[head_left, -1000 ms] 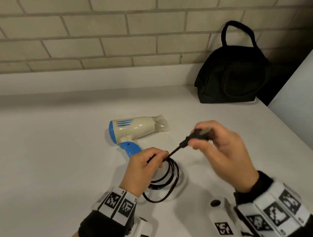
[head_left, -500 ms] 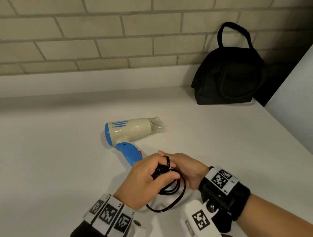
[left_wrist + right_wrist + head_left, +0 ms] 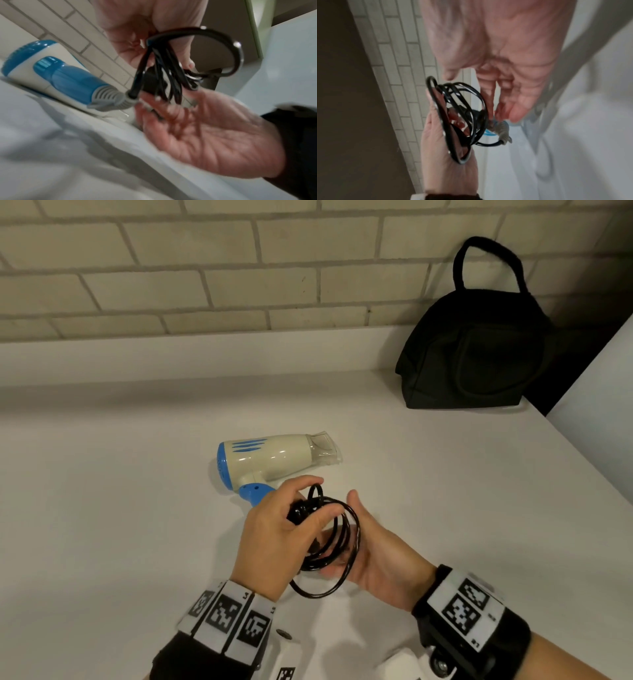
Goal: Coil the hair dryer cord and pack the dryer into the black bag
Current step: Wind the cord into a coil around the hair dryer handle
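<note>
A: Where was the glossy black cord (image 3: 337,537)?
B: My left hand (image 3: 274,537) pinched its loops; right hand (image 3: 380,559) lay spread beneath. The cream-and-blue plastic hair dryer (image 3: 270,460) lay on the white worktop (image 3: 102,508).
A: Handling?
B: Springy, light, I judged; grip the bundle's middle.

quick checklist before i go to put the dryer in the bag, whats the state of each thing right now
1. Cord gathered into loops: ok, several loops bunched together.
2. Loops held: ok, left hand grips the bundle, thumb and fingers curled round it.
3. Right hand free to take the dryer: ok, it lies open, palm up, under the loops.
4. Hair dryer within reach: ok, lying on its side on the counter just beyond the hands.
5. Cord clear of snags at the handle: ok, it runs straight from the grey strain relief up into the bundle.
6. Black bag open: cannot tell, no opening shows from here.
</note>
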The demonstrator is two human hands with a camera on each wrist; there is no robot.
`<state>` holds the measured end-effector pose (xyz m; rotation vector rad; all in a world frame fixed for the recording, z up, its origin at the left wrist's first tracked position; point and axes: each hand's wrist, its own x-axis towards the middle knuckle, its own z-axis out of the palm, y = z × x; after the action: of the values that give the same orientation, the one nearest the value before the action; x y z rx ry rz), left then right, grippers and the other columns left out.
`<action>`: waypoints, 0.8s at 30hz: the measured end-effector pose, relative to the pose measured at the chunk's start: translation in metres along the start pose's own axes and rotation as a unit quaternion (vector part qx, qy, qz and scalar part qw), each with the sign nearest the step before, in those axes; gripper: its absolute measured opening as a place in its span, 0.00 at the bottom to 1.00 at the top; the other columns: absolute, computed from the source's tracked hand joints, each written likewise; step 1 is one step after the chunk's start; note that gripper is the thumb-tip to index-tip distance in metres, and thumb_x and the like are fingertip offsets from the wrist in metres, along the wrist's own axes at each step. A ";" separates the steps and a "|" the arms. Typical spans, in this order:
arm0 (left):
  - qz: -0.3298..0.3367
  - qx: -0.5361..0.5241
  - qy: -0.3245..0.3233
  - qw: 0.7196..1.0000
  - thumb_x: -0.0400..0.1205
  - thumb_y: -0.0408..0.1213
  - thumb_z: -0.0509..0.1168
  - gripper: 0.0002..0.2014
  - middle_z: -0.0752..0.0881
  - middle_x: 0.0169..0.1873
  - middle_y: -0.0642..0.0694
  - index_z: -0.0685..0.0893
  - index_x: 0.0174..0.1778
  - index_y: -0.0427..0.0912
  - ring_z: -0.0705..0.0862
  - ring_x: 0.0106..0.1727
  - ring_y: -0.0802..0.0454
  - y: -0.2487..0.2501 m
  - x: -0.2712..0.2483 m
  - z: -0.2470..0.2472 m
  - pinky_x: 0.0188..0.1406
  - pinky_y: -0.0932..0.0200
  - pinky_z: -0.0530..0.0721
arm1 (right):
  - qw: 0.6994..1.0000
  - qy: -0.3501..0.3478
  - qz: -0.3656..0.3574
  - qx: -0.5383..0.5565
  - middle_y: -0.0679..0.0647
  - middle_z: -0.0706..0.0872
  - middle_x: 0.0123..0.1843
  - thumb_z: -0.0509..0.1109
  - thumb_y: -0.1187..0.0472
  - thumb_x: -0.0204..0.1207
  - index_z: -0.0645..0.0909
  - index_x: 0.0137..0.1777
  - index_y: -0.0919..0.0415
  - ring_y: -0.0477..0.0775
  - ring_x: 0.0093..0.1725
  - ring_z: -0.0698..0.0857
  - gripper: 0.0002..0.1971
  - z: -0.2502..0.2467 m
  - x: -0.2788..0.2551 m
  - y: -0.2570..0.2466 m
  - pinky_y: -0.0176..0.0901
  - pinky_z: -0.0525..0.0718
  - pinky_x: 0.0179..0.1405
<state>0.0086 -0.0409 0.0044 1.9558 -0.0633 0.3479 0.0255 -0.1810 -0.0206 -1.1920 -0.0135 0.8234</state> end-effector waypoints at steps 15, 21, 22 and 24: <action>-0.133 -0.049 -0.028 0.989 0.71 0.38 0.72 0.12 0.89 0.42 0.52 0.82 0.44 0.61 0.87 0.44 0.57 -0.023 0.000 -0.005 0.41 0.74 0.82 | 0.982 0.105 -0.120 -0.104 0.52 0.83 0.33 0.66 0.78 0.69 0.82 0.38 0.60 0.47 0.34 0.83 0.12 0.011 -0.005 -0.002 0.32 0.83 0.37; -0.159 -0.074 -0.064 0.982 0.72 0.37 0.72 0.12 0.90 0.40 0.47 0.82 0.44 0.60 0.89 0.40 0.56 -0.017 0.002 -0.007 0.43 0.60 0.87 | 0.972 0.134 -0.133 -0.138 0.50 0.81 0.32 0.66 0.78 0.69 0.78 0.35 0.59 0.41 0.31 0.84 0.12 0.014 -0.003 0.001 0.29 0.81 0.35; -0.156 -0.078 -0.053 0.983 0.72 0.36 0.71 0.13 0.90 0.38 0.48 0.81 0.44 0.60 0.89 0.36 0.59 -0.016 0.002 -0.006 0.40 0.64 0.87 | 0.969 0.137 -0.135 -0.156 0.49 0.81 0.31 0.66 0.77 0.68 0.77 0.34 0.58 0.41 0.30 0.83 0.12 0.015 -0.003 0.000 0.29 0.80 0.35; -0.152 -0.087 -0.023 0.984 0.72 0.34 0.71 0.13 0.89 0.34 0.49 0.81 0.44 0.57 0.87 0.30 0.62 -0.011 0.003 -0.003 0.30 0.72 0.84 | 0.961 0.142 -0.134 -0.194 0.50 0.79 0.31 0.68 0.75 0.67 0.73 0.33 0.57 0.46 0.32 0.80 0.12 0.017 -0.002 -0.001 0.35 0.80 0.37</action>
<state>0.0127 -0.0331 -0.0038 1.7667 0.1691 0.0922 0.0177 -0.1690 -0.0121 -1.6307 -0.1025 0.4139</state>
